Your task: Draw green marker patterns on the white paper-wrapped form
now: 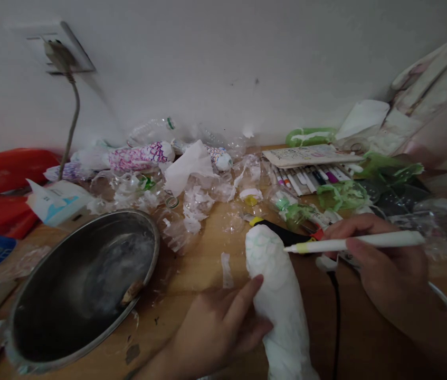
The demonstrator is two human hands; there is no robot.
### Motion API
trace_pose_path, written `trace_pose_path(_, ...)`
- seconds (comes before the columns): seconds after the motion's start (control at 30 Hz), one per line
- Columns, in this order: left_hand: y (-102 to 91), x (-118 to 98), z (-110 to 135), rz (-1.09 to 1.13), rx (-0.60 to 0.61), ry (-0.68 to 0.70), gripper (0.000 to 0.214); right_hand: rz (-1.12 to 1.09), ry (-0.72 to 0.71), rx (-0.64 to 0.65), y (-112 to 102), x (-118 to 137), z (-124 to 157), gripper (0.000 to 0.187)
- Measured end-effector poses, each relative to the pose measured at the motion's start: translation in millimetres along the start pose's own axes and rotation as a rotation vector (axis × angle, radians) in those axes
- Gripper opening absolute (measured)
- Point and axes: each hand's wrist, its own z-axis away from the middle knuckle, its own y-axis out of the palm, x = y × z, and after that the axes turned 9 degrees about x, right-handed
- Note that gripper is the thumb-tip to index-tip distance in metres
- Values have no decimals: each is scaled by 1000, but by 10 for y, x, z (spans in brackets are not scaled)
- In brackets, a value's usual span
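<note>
A long white paper-wrapped shape [282,306] with a rounded end lies in front of me, its near part cut off by the frame. Faint pale green marks show around its far end. My left hand [227,322] grips it from the left side, one fingertip on top. In my right hand [377,264] is a slim white marker pen [381,240], held between the fingers. Its yellow-green tip points left, close to the right side of the shape's rounded end; whether it touches, I cannot tell.
At left stands a metal basin [84,290]. Torn clear plastic and white scraps [195,206] litter the table's back, beside pink-and-purple patterned wrapped shapes [140,157]. A case of markers [306,177] lies back right. Behind the white shape are black-and-yellow handled scissors [282,235] and a black cable [336,316].
</note>
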Motion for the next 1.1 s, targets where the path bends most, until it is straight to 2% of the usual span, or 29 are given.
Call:
trace_pose_path(0.07,-13,8,5,2,5,-87,37,46,-20,-16,18,32,-2,10)
trace_pose_path(0.17,-42,23,-16,83,208,-197,42,243,-166,65,74,57,49,24)
trace_pose_path(0.23,-57,28,-43,200,357,-321,44,380,-294,145,126,39,108,31)
trace_pose_path(0.3,-65,29,-67,385,424,-450,42,515,-400,228,189,-5,173,34)
trace_pose_path(0.37,-69,29,-79,606,406,-530,38,607,-471,301,256,-56,229,35)
trace_pose_path(0.43,-69,29,-77,764,336,-569,38,613,-505,325,313,-95,272,36)
trace_pose_path(0.5,-67,27,-70,852,239,-613,39,534,-533,305,345,-111,304,39)
trace_pose_path(0.57,-67,23,-65,906,92,-633,42,455,-542,275,347,-105,331,47)
trace_pose_path(0.7,-99,-2,-64,931,-225,-575,39,392,-474,328,305,-75,370,71)
trace_pose_path(0.77,-132,-15,-56,914,-325,-520,36,358,-406,335,301,-75,374,72)
trace_pose_path(0.83,-166,-17,-40,830,-322,-471,36,324,-347,303,317,-90,364,65)
trace_pose_path(0.97,-198,8,-15,447,-130,-397,31,312,-308,281,337,-128,324,53)
trace_pose_path(1.1,-175,8,-25,130,-127,-148,21,204,-185,228,295,-126,315,35)
